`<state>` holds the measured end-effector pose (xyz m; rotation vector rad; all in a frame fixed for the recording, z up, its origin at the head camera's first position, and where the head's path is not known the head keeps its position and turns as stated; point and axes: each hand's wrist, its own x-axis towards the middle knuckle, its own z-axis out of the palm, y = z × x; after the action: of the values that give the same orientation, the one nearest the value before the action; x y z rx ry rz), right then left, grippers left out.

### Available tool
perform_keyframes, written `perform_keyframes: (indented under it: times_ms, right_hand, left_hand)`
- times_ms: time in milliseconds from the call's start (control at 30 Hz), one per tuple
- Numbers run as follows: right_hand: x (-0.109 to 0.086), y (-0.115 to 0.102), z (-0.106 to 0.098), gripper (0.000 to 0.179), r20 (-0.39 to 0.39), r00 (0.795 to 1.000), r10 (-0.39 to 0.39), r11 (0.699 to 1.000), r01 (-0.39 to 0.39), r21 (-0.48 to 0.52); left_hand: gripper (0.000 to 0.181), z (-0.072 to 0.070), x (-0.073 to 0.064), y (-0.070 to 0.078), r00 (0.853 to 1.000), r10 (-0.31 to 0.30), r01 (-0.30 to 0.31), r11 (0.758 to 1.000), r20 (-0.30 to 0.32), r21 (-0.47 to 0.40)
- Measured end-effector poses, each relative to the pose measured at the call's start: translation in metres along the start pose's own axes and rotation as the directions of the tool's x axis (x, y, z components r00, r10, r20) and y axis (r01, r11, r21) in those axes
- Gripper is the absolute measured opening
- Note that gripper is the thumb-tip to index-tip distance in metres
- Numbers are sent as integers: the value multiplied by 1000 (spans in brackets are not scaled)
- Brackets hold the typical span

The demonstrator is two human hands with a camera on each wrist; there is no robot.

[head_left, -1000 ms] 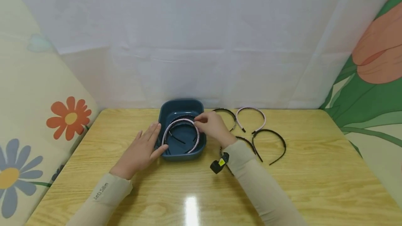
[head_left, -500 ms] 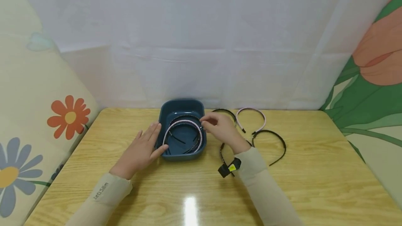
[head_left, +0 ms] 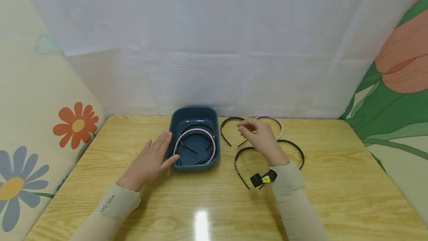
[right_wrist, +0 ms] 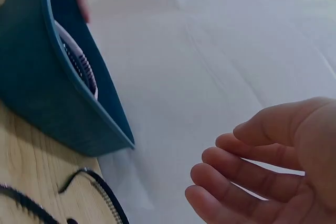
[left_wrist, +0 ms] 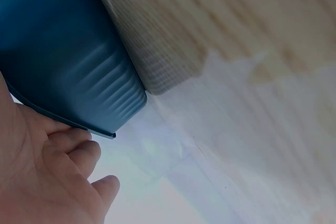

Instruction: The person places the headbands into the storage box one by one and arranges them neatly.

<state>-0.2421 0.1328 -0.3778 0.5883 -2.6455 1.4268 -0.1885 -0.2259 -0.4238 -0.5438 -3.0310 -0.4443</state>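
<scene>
A dark blue plastic basin (head_left: 194, 111) stands left of centre on the table, with a light pink headband (head_left: 195, 130) and black headbands inside it. My left hand (head_left: 150, 161) rests on the basin's left rim, fingers straight; the left wrist view shows its fingertips at the rim (left_wrist: 68, 124). Above the headbands on the table, my right hand (head_left: 262, 138) hangs with loosely bent fingers and holds nothing. Below and around it lie a black toothed headband (head_left: 224, 129), a pink headband (head_left: 280, 124), a black headband (head_left: 236, 164) and another black one (head_left: 302, 153), partly hidden by the hand.
The wooden table (head_left: 167, 211) runs back to a white cloth (head_left: 207, 47) hanging behind it. Flower-printed cloths flank the table at left and right. A small black camera (head_left: 262, 179) is strapped to the right wrist.
My right hand has let go of the pink headband, which lies in the basin, and has moved right over the loose headbands. My left hand has stayed at the rim.
</scene>
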Motion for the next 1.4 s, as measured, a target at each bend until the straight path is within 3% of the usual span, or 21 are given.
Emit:
perform_keyframes:
  times_ms: [433,700,933,1033,1267,1400]
  right_hand:
    - [-8,38,-32,18,-75,996,-47,986,34,-165]
    - [-20,65,-44,21,-26,1000,-1,965,-6,-262]
    - [-27,81,-58,18,26,1000,-10,942,18,-336]
    - [-28,86,-64,19,61,998,-3,911,28,-412]
    - [-30,99,-81,19,120,993,9,793,66,-606]
    - [-32,106,-88,21,137,990,24,756,72,-650]
  left_hand:
    - [86,5,2,0,1000,2,-2,1000,-9,11]
    - [86,6,2,-1,1000,1,-1,1000,-15,18]
    - [86,5,3,1,1000,-3,3,1000,-7,-1]
    - [86,6,3,2,1000,-5,5,1000,-6,-2]
    - [85,6,3,2,1000,-9,9,1000,-5,-16]
    - [85,7,3,2,1000,-10,10,1000,-5,-12]
